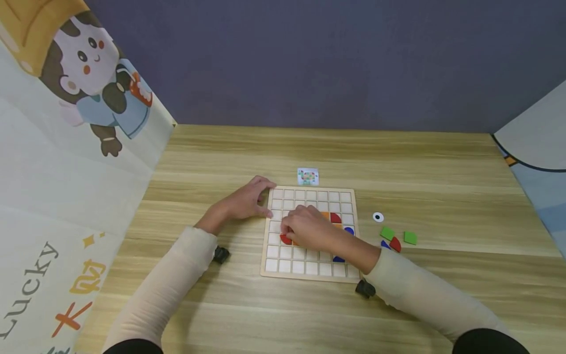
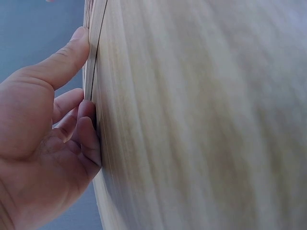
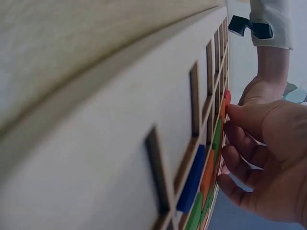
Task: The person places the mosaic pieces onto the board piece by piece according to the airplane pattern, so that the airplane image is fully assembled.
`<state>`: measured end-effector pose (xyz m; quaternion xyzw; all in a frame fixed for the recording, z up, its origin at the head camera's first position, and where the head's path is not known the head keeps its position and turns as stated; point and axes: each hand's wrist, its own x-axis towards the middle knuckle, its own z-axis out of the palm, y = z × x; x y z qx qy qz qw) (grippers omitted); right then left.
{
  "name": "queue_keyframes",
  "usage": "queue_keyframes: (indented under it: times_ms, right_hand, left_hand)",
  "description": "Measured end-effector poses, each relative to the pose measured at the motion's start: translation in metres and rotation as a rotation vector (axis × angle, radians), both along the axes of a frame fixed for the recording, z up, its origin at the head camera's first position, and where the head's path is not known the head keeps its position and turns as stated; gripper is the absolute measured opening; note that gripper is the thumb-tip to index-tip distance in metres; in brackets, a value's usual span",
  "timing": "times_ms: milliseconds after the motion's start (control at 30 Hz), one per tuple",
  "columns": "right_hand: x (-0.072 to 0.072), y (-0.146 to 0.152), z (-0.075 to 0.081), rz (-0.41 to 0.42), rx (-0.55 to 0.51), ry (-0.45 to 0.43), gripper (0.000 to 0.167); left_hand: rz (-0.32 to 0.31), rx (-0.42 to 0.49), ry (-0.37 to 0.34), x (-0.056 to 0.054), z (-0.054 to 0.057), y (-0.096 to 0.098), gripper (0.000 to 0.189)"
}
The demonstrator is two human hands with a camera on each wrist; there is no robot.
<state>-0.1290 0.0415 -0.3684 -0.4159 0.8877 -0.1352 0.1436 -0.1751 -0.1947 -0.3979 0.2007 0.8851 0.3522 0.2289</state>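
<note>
- Pale, softly wrinkled sleeves [image 1: 431,292] come nearest in the head view, with a small black device [image 1: 365,289] by each cuff.
- Left hand [image 1: 243,199] lies at the left side of the gridded board [image 1: 298,267], thumb and forefinger spread apart, their tips at its edge near the far corner.
- Right hand [image 1: 311,226] reaches across the board with bent fingers; a rounded red piece [image 1: 285,239] sits on the grid just below the fingertips.
- Toward the board's right side, a quarter-round red tile [image 1: 335,218] and blue pieces [image 1: 338,259] occupy cells around the right forearm.
- Loose on the wood-grained tabletop [image 1: 265,314], right of the board: a white disc [image 1: 378,217] with a dark centre, two green squares [image 1: 410,238], a red wedge [image 1: 395,244] and a partly hidden blue piece beside it.
- A small printed card [image 1: 308,176] lies just beyond the board's far edge.
- Left wrist view: the thumb stretches to the board's thin wooden edge; the other fingers bend loosely, and streaky grain blurs alongside.
- Right wrist view: the board's smooth, pale rim looms large, narrow strips framing square recesses.
- Flat blue, green and orange pieces [image 3: 207,175] line the grid toward the thumb, whose tip is right beside the red piece; whether thumb and forefinger pinch anything, I cannot tell.
</note>
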Motion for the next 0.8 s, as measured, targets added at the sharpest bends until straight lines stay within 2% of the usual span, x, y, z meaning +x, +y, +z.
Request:
queue_keyframes:
  times_ms: [100,333,533,800]
  right_hand:
    - [-0.0002,0.0007,0.0003,0.002,0.014,0.031,0.009]
    - [0.0007,-0.0001,-0.0028,-0.029,0.014,0.022,0.013]
    - [0.0012,-0.0017,-0.0033,-0.075,0.054,0.043,0.018]
    - [0.0001,0.0002,0.0020,-0.103,0.020,0.029,0.005]
  left_hand:
    - [0.002,0.000,-0.002,-0.0002,-0.0002,0.0000,0.083]
    - [0.000,0.009,-0.009,-0.0019,-0.0026,-0.0010,0.083]
    - [-0.001,0.005,-0.008,-0.0020,-0.0028,-0.0005,0.084]
    - [-0.001,0.009,-0.005,-0.0016,-0.0006,0.0003,0.084]
